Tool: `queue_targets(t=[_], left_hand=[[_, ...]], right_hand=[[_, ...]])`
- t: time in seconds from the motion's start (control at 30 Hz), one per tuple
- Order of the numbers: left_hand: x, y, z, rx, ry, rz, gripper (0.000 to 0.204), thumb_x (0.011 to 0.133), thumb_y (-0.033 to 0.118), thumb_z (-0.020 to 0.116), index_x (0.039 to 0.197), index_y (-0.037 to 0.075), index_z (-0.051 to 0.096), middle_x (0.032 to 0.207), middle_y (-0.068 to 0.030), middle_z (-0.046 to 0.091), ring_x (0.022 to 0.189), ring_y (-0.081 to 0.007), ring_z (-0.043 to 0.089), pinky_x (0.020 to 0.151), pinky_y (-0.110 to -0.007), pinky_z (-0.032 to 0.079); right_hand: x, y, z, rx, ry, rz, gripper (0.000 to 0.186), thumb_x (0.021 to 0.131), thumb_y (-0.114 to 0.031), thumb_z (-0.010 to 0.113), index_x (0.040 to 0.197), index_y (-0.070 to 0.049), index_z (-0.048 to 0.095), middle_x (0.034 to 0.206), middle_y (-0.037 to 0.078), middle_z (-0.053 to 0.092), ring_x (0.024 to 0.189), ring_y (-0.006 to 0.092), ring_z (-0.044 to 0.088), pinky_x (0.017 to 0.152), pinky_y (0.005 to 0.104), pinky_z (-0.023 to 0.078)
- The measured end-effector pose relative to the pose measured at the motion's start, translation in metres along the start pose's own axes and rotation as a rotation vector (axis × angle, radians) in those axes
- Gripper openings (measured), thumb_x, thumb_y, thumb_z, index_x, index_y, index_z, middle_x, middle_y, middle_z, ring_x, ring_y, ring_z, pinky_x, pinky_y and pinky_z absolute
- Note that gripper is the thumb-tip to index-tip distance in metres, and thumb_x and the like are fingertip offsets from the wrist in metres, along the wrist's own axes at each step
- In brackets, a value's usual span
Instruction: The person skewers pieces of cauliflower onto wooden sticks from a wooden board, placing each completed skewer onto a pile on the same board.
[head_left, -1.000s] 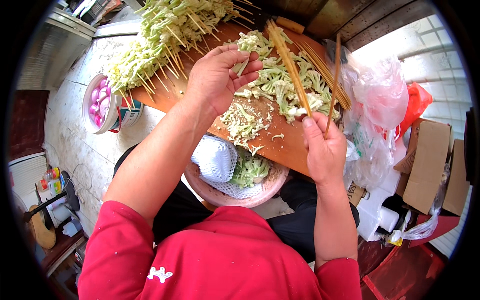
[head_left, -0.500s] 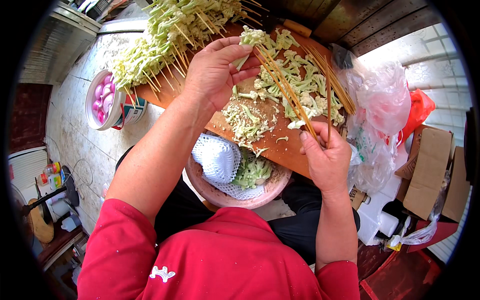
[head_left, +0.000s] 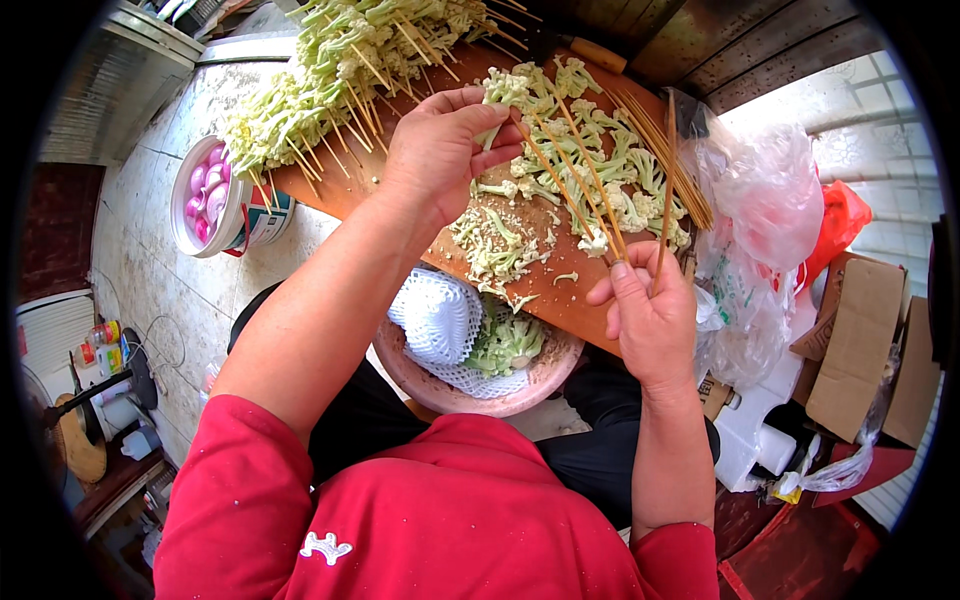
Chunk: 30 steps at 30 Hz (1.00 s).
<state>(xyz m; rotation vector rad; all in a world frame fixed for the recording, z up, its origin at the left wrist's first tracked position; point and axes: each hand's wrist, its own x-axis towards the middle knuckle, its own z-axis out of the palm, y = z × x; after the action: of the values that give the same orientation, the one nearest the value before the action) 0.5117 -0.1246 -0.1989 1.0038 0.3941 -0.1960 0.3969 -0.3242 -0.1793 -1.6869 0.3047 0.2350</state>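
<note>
My left hand (head_left: 440, 150) pinches a pale green cauliflower floret (head_left: 503, 90) above the wooden board (head_left: 560, 300). My right hand (head_left: 648, 315) grips a few thin bamboo skewers (head_left: 570, 170) near their lower ends, their tips slanting up toward the floret. Loose florets (head_left: 620, 190) and crumbs (head_left: 495, 245) lie scattered on the board. A heap of skewered florets (head_left: 340, 70) is piled at the board's far left end.
A pink bowl (head_left: 470, 395) with white mesh and green scraps sits below the board on my lap. A white bucket of pink items (head_left: 205, 195) stands left. More loose skewers (head_left: 665, 150), plastic bags (head_left: 765, 210) and cardboard boxes (head_left: 865, 340) are on the right.
My left hand lifted from the board with a floret. My right hand swung the skewers so their tips point at the left hand.
</note>
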Motion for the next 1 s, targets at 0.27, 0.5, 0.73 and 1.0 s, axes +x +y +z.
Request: queue_targets(t=[0.27,0.5,0.73,1.0], left_hand=[[0.003,-0.002,-0.005,0.029,-0.025,-0.011,0.027,0.083,0.003,0.059,0.106,-0.001,0.046,0.091,-0.0139,0.062,0.078,-0.0241,0.064,0.072,-0.034,0.056],[0.004,0.014,-0.008,0.237,-0.136,-0.108,0.016,0.082,0.004,0.06,0.096,0.002,0.052,0.088,-0.0108,0.061,0.076,-0.0227,0.064,0.07,-0.034,0.056],[0.003,0.018,-0.01,0.296,-0.2,-0.209,0.012,0.083,0.005,0.061,0.092,0.003,0.053,0.084,-0.0093,0.062,0.074,-0.0197,0.065,0.07,-0.033,0.056],[0.0,0.014,-0.01,0.277,-0.26,-0.304,0.018,0.081,0.002,0.064,0.095,-0.001,0.052,0.082,-0.0116,0.063,0.072,-0.0208,0.066,0.067,-0.033,0.057]], right_hand=[[-0.001,0.005,0.002,0.083,0.002,-0.001,0.012,0.09,-0.006,0.051,0.101,-0.003,0.046,0.068,0.005,0.062,0.043,0.0027,0.042,0.039,0.0174,0.033],[0.001,-0.005,-0.017,0.016,-0.072,0.023,0.012,0.088,-0.004,0.054,0.099,-0.001,0.056,0.073,0.003,0.063,0.052,0.0038,0.049,0.048,0.0169,0.037],[-0.002,-0.003,-0.021,-0.043,-0.053,0.018,0.011,0.086,-0.001,0.055,0.097,0.001,0.056,0.074,0.004,0.062,0.068,0.0077,0.059,0.062,0.0189,0.044],[-0.002,0.001,-0.021,-0.015,-0.055,-0.006,0.01,0.086,0.0,0.055,0.096,0.001,0.056,0.073,0.002,0.06,0.065,0.0066,0.057,0.06,0.0183,0.044]])
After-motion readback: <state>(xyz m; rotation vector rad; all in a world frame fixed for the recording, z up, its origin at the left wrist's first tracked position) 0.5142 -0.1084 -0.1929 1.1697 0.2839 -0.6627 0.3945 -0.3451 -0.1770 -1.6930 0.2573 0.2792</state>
